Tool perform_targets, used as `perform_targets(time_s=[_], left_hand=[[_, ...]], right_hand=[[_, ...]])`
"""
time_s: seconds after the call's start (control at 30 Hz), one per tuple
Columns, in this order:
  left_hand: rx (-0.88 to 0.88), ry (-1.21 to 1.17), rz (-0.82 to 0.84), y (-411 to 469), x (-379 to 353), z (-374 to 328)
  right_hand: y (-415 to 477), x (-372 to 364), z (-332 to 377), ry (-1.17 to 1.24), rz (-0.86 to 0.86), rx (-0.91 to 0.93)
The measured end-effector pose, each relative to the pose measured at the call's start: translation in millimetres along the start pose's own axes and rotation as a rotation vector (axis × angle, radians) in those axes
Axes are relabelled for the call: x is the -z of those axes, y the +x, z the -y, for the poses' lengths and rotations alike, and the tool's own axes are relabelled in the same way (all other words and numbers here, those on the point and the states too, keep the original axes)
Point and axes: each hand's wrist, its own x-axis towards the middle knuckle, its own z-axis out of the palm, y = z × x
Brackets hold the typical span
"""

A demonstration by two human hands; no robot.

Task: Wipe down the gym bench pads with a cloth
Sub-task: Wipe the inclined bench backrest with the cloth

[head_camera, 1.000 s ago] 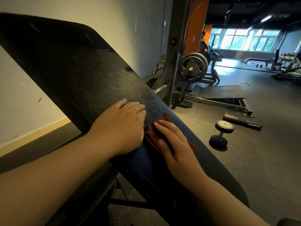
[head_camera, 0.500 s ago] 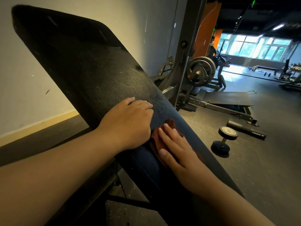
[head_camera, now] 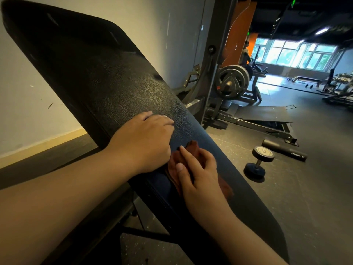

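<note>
Bench pad (head_camera: 114, 83), inclined: right hand (head_camera: 198, 175) presses cloth (head_camera: 192, 146) flat, fingers straight, slightly apart, for wiping contact; left hand (head_camera: 145, 142), fingers together, loosely bent, likely steadies pad.

hands 2: left hand (head_camera: 145, 142), right hand (head_camera: 199, 176); cloth (head_camera: 173, 166) 1; bench pad (head_camera: 118, 83) 1; dumbbell (head_camera: 258, 163) 1

Our left hand (head_camera: 145, 142) lies palm down, fingers loosely bent, holding nothing. Left forearm (head_camera: 66, 188) enters from lower left. Our right hand (head_camera: 198, 175) sits just beside it, fingers straight, slightly spread, pressing flat on the cloth (head_camera: 192, 146). Right forearm (head_camera: 238, 232) enters from bottom right.
</note>
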Motion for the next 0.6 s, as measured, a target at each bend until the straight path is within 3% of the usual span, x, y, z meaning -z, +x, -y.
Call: perform_targets(time_s=[0.1,0.2,0.37,0.5,0.6], left_hand=[[0.001,0.001,0.019,0.5,0.4,-1.0],[0.006,-0.008,0.017,0.1,-0.2,-0.5],[-0.003,-0.007,0.013,0.0,0.2,-1.8],[0.003,0.014,0.014,0.0,-0.9,-1.0],[-0.01,0.004,0.02,-0.9,0.0,-0.4]], right_hand=[[-4.9,-6.5,10.1,-0.056,0.064,0.128],[-5.8,13.1,-2.3,0.041,0.166,0.16],[32.8,24.5,-22.7,0.061,-0.025,-0.099],[-6.4,11.5,6.2,0.092,0.114,0.14],[17.6,26.1,-17.0,0.025,0.112,0.094]])
